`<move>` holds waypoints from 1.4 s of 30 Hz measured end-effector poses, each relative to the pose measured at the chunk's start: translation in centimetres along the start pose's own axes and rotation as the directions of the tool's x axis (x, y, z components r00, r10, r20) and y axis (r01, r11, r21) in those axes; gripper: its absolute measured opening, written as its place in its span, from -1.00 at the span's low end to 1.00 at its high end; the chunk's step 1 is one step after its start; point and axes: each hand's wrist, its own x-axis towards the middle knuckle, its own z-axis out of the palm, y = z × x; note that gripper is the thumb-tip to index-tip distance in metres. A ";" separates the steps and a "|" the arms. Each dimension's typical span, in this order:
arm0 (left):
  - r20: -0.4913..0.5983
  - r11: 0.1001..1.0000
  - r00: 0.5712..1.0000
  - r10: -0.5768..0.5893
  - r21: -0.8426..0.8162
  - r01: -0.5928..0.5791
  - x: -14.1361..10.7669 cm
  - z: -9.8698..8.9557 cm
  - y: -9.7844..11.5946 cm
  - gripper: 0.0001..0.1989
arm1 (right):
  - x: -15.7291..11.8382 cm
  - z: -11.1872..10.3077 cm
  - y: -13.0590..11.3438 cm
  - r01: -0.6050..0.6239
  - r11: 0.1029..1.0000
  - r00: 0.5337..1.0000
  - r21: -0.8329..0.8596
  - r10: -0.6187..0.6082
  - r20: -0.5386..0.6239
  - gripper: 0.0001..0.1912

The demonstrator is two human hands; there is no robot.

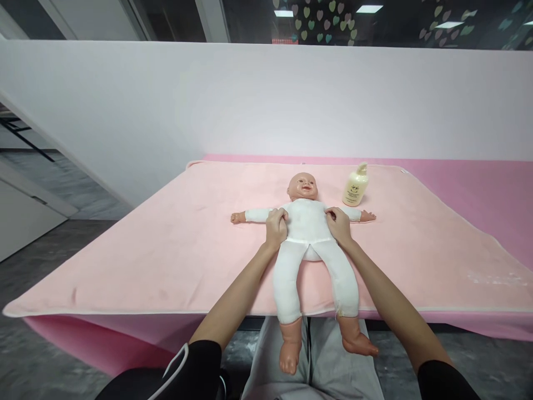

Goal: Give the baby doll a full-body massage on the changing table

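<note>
Pale pink blanket [166,250] spread over a pink table [478,191], back edge by a white partition [250,100]. Baby doll [308,219] lying face up on the blanket, about midway along the front edge, head toward the back edge, arms stretched out to either side, feet past the front edge above grey trousers [266,355]. Left hand [276,228] with fingers curled in, against the trunk just below the armpit; right hand [339,226] curled likewise at the opposite side, by the root of the other arm. Cannot tell whether pinching the white cloth or merely resting against it. Cream pump bottle [355,188] standing near the back edge, close behind the outstretched arm, clear of both hands.

Handling, by judgement: probably fairly light, soft in the trunk, floppy at shoulders and hips; head and feet stiffer, smooth, perhaps slippery; hardly fragile. Best held under both armpits, or with one palm behind the head and the other beneath the hips; limbs too loose for handles.
</note>
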 end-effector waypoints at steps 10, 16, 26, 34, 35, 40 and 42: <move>0.027 0.998 0.998 -0.050 -0.047 0.052 0.0 0.5 0.0 -0.82 | -0.1 -0.2 -0.1 0.007 1.000 1.000 -0.007 -0.007 -0.003 -0.80; 0.038 0.994 0.998 -0.059 -0.086 0.062 0.0 0.5 0.1 -0.82 | 0.0 -0.1 0.1 0.024 0.999 1.000 -0.022 -0.024 0.002 -0.80; 0.019 0.996 0.997 -0.079 -0.033 0.080 -0.1 0.4 -0.1 -0.80 | 0.0 -0.2 0.1 0.036 0.999 0.999 -0.035 -0.035 0.015 -0.79; 0.007 0.996 0.996 -0.093 -0.010 0.093 -0.2 0.3 -0.1 -0.79 | 0.0 -0.1 0.2 0.044 0.998 0.999 -0.039 -0.043 0.018 -0.78; 0.007 0.996 0.996 -0.090 -0.014 0.090 -0.2 0.3 -0.1 -0.79 | 0.0 -0.1 0.3 0.044 0.998 0.999 -0.039 -0.043 0.020 -0.79; 0.000 0.996 0.997 -0.083 -0.015 0.083 -0.2 0.3 -0.3 -0.78 | 0.1 0.0 0.2 0.046 0.998 0.999 -0.046 -0.045 0.026 -0.79; -0.004 0.996 0.996 -0.086 -0.005 0.086 -0.2 0.3 -0.4 -0.79 | 0.1 -0.1 0.1 0.047 0.997 0.999 -0.055 -0.046 0.024 -0.79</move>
